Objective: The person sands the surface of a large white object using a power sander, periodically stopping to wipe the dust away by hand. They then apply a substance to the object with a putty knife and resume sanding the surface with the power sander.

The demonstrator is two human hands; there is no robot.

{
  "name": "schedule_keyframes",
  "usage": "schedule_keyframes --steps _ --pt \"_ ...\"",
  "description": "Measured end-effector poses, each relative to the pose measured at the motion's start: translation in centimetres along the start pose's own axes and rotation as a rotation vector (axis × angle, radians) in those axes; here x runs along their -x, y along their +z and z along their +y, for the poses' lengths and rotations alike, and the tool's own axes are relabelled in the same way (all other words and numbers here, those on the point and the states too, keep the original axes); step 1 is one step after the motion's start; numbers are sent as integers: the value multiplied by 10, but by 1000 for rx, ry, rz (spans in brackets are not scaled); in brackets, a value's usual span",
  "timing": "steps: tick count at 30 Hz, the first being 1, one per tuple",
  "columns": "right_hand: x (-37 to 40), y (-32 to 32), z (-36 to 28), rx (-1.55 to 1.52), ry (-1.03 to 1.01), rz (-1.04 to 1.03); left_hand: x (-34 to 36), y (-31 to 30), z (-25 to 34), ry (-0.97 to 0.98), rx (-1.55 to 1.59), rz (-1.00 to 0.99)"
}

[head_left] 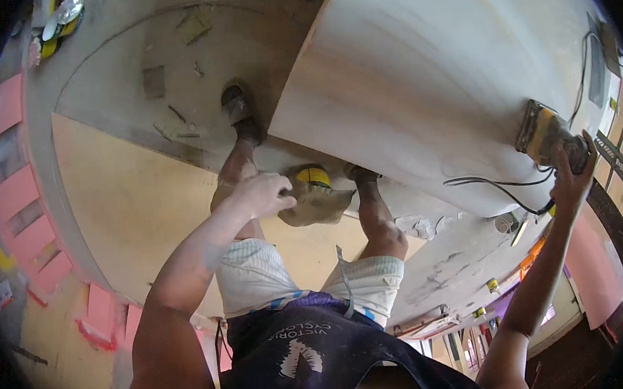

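My right hand (572,176) is wrapped around a power sander (547,134) with a yellow and dark body. The sander rests at the right side of a large pale board (419,78), and its black cord (498,182) loops below my wrist. My left hand (267,195), dusty and curled into a loose fist, is over my leg with nothing visible in it. Close beside that hand lies a beige cloth-like bag (317,207) with a yellow and black round piece (312,176) at its top.
A tan sheet (138,199) lies on the floor at left, bordered by pink pieces (15,190). Scraps (154,82) litter the dusty floor ahead. Several small items stand at lower right, near a curved pink sheet (595,268). My feet are beside the board's near edge.
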State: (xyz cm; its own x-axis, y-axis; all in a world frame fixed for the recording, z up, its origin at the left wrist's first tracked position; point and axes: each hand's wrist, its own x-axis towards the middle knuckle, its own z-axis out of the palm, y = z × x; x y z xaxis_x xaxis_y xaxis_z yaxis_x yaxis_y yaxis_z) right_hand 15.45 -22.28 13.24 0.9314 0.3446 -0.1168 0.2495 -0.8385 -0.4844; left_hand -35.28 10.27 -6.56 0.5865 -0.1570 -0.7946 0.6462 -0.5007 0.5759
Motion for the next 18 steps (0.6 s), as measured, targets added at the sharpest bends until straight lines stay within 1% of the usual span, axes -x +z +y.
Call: schedule_keyframes --steps 1,2,3,4,8,11,13,15,17,18 --pt "-1 -2 -1 50 42 -23 -15 13 0 -59 -11 -166" --pt "2 0 0 69 21 4 -33 23 1 -114 -28 -331" --pt "6 2 1 88 0 32 -48 50 -11 -113 -86 -303" --pt "9 3 3 80 -77 93 -62 81 -20 -117 -139 -285" --pt "9 -3 3 112 -66 91 -144 171 -39 -188 -338 -152" --pt "14 -7 0 127 -60 92 -185 258 -73 -195 -452 -63" --pt "19 -11 -3 139 -49 94 -196 305 -89 -216 -305 -43" --pt "22 -13 -5 145 -53 97 -214 303 -92 -183 -265 -118" --pt "23 -14 -7 154 -48 86 -215 280 -78 -105 -331 -308" --pt "25 -11 -9 160 -50 81 -212 280 -81 -98 -308 -221"
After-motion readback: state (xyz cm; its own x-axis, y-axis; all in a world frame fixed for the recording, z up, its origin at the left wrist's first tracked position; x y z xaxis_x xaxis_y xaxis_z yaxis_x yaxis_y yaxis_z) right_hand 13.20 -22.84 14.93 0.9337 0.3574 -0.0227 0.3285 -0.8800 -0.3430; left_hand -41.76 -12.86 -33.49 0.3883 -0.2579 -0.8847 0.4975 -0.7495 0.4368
